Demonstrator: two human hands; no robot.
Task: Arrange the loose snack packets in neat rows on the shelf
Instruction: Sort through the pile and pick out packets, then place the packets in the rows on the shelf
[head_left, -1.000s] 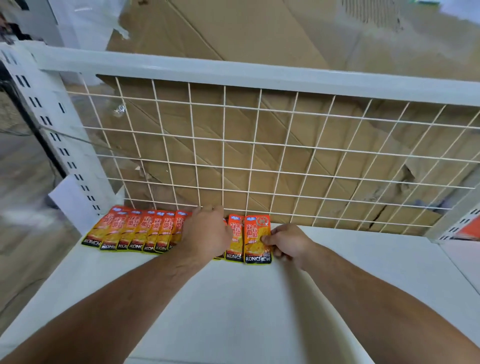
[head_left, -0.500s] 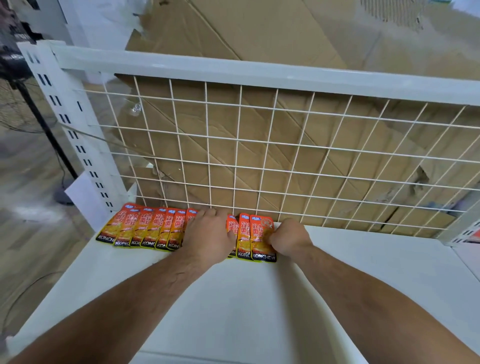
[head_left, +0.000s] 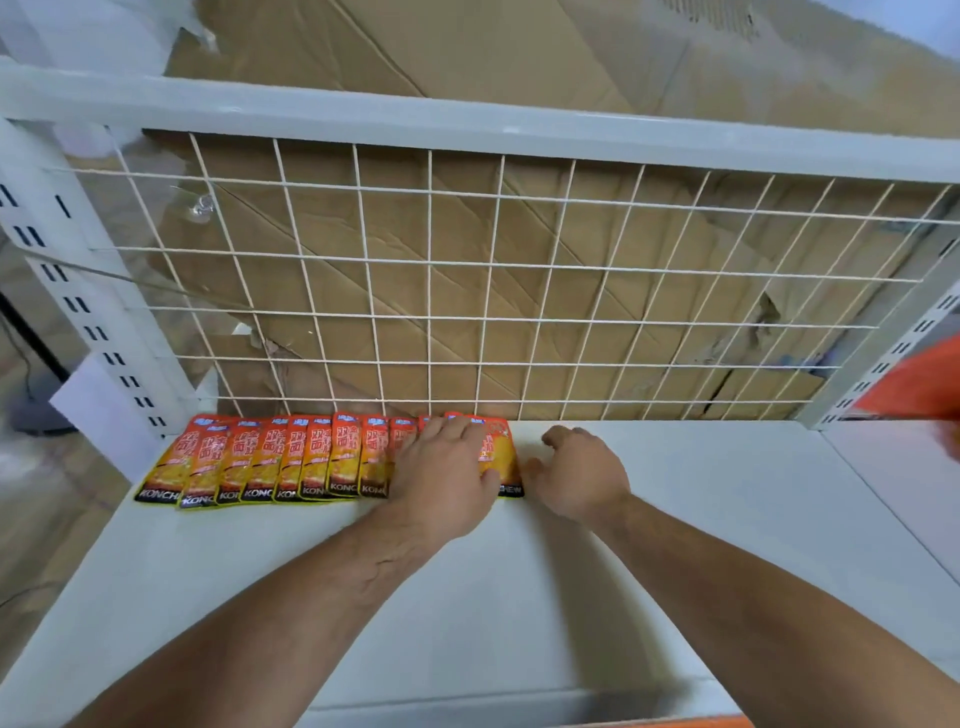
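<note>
Single head view, close above the shelf (head_left: 675, 545), facing forward and down toward wire grid (head_left: 498, 291)

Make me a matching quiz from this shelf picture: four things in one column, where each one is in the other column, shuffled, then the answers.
Column one
1. left hand
2. right hand
3. white wire grid panel
4. flattened brown cardboard

Column two
A. behind the grid, seen through it
B. flat on the right end of the row of orange snack packets
C. upright along the back edge of the white shelf
D. over bare shelf just right of the row, holding nothing

Pairs: 1-B, 2-D, 3-C, 4-A
</note>
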